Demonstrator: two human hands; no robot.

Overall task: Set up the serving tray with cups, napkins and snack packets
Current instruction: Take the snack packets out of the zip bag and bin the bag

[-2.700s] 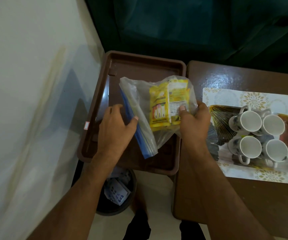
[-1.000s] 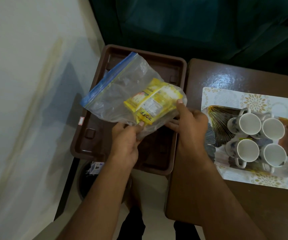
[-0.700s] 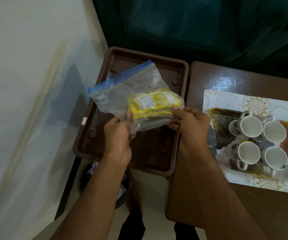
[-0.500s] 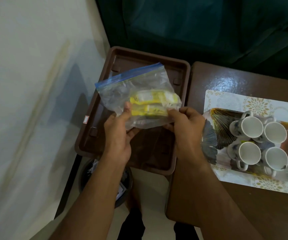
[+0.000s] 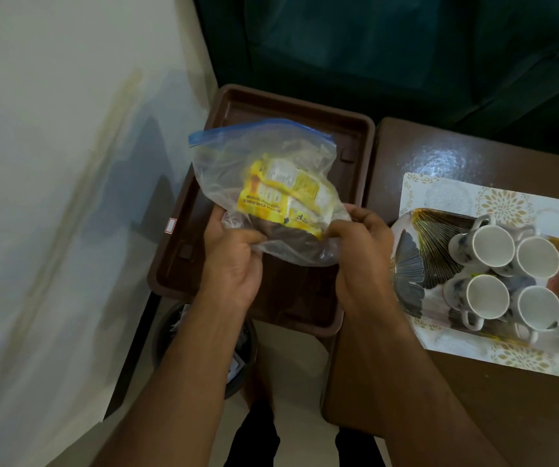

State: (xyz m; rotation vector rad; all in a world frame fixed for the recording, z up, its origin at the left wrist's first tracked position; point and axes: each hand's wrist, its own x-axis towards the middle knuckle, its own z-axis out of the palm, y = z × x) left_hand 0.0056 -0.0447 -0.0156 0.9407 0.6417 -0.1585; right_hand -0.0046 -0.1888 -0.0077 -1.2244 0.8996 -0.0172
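Note:
A clear zip bag [image 5: 231, 163] with a blue seal strip holds yellow snack packets [image 5: 281, 193]. I hold it above a brown plastic tray [image 5: 352, 143], its blue seal at the far end. My left hand [image 5: 231, 261] grips the bag's near left corner, and my right hand [image 5: 362, 251] pinches its near right corner. To the right, several white cups [image 5: 488, 246] stand bunched on a patterned serving tray [image 5: 416, 257] that lies on a white and gold mat [image 5: 446, 197].
The serving tray and mat rest on a dark wooden table [image 5: 473, 416]. A pale wall [image 5: 52, 197] runs along the left. A dark round bin [image 5: 167, 335] with papers sits on the floor under the brown tray. Dark green fabric [image 5: 406, 45] fills the back.
Both hands have turned the bag from lying sideways to seal end away from me, then shifted to its near corners. The packets inside have slid towards my hands.

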